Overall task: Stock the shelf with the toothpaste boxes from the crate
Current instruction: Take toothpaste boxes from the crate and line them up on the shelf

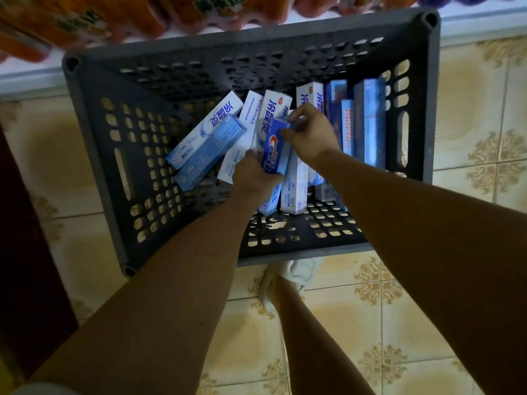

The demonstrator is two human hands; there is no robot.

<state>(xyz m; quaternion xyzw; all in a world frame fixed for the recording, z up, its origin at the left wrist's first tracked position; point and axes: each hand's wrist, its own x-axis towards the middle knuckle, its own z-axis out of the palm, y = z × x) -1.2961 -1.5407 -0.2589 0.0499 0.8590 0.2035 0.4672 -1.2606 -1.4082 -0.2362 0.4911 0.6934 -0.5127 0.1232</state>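
Both forearms reach down into the crate (94, 155), which stands on the tiled floor (370, 323). The left hand (253, 175) is nearer the person; its fingers curl round the lower half of the blue Crest box (275, 151). The right hand (309, 135) lies just beyond, thumb and fingers pinching the box's upper end. The box's long axis runs near to far, tilted slightly right, so both hands grip along one line, with the left hand nearer. It rests above the other toothpaste boxes (208, 138); more stand upright at the right wall. Beyond the crate's far rim, orange packages (119, 15) sit on the shelf edge (28, 78). The lift probably goes upward and forward.
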